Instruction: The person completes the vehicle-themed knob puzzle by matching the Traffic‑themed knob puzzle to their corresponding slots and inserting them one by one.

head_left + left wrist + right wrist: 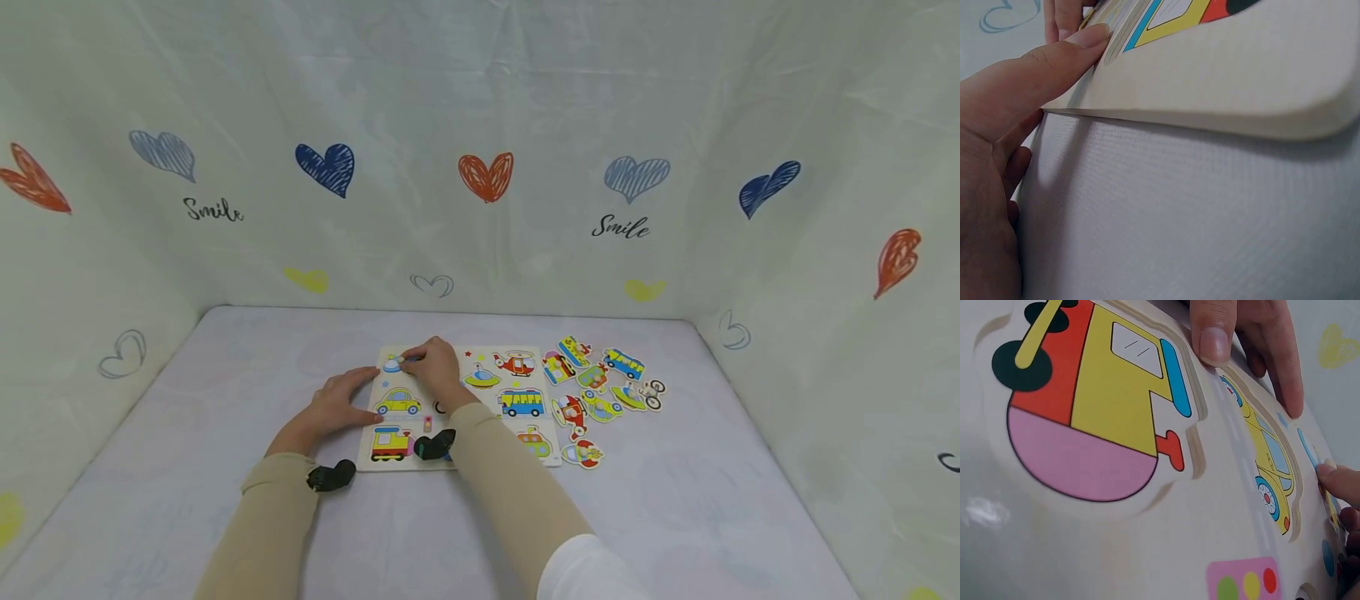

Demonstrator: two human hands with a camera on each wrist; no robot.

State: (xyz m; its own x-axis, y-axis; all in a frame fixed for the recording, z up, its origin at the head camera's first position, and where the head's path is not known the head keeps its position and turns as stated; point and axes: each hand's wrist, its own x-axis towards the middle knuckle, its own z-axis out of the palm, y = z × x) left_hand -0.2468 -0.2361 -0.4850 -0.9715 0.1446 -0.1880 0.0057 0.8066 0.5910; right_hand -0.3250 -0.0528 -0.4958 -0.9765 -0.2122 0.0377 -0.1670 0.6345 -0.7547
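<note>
A wooden puzzle board [1222, 75] with vehicle pictures in shallow recesses lies flat on the table. Along its left edge rests my left hand [333, 406], with the thumb straight on the top face near the train picture [1104, 394] and a fingertip beyond the yellow car picture [1269, 453]. My right hand [437, 367] reaches over the board to the upper left recess. There its thumb and finger pinch a small puzzle piece [392, 364], blue and white where it shows. The fingers hide much of this piece, so its kind is unclear.
Loose vehicle pieces lie right of the board, among them a bus [623, 363], a helicopter [570, 414], a bicycle [653, 394] and a rocket [582, 454]. Some touch or overlap. A heart-printed cloth wall [480, 83] encloses the white table [675, 500].
</note>
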